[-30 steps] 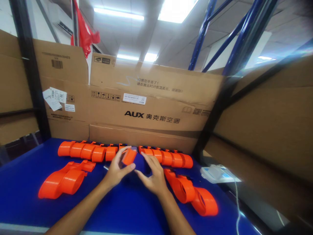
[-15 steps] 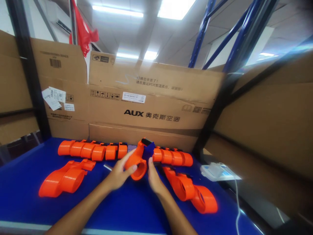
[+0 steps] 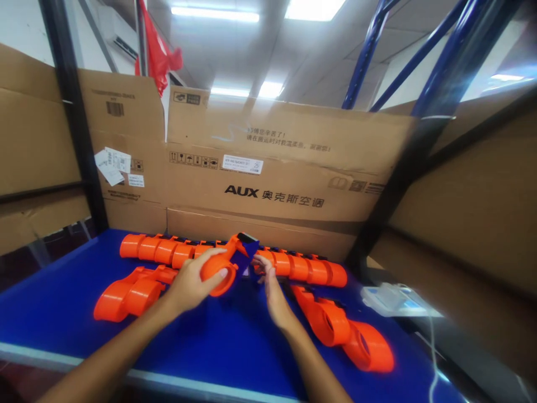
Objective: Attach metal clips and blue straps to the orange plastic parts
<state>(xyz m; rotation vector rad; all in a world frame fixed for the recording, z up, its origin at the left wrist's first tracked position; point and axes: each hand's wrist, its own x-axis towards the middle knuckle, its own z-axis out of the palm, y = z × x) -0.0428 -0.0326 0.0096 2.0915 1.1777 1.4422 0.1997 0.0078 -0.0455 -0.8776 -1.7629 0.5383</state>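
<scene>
While orange dispenser [image 3: 221, 267] is hovering above blue surface [image 3: 62, 330], you are wrapping left hand [image 3: 191, 282] around its round body, fingers closed on it. Long axis is running up-right, dark tip [image 3: 248, 247] pointing toward right hand [image 3: 272, 288]. Right hand is lying open, fingertips [image 3: 259, 262] touching tip, nearer that end.

I've got an orange plastic tape dispenser [image 3: 220, 268] lifted just off the blue table, tilted, dark blue piece at its far end, mid-scene.
</scene>
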